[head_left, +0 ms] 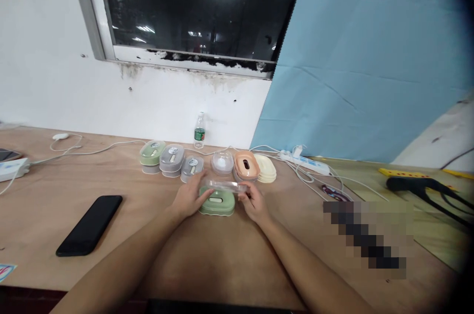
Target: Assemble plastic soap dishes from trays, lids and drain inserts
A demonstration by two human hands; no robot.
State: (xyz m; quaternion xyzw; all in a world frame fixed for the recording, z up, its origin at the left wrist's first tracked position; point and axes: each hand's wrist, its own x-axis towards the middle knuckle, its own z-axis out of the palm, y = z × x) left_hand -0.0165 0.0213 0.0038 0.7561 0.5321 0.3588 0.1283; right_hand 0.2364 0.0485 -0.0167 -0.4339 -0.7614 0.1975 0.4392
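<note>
A green oval soap box (217, 202) lies on the wooden table (229, 255) right in front of me. Just above it is a clear plastic lid (225, 185), held at its two ends. My left hand (189, 196) grips the lid's left end and rests against the green box. My right hand (252, 200) pinches the lid's right end. Behind them runs a row of similar boxes: a green one (152, 152), two grey ones (172, 158), a clear one (222, 162), an orange one (246, 165) and cream trays (265, 168).
A black phone (90, 225) lies at the left. A water bottle (199, 131) stands by the wall. A white power strip (304, 162) with cables lies at the back right, a white adapter (13, 169) at the far left, and black and yellow items at the far right.
</note>
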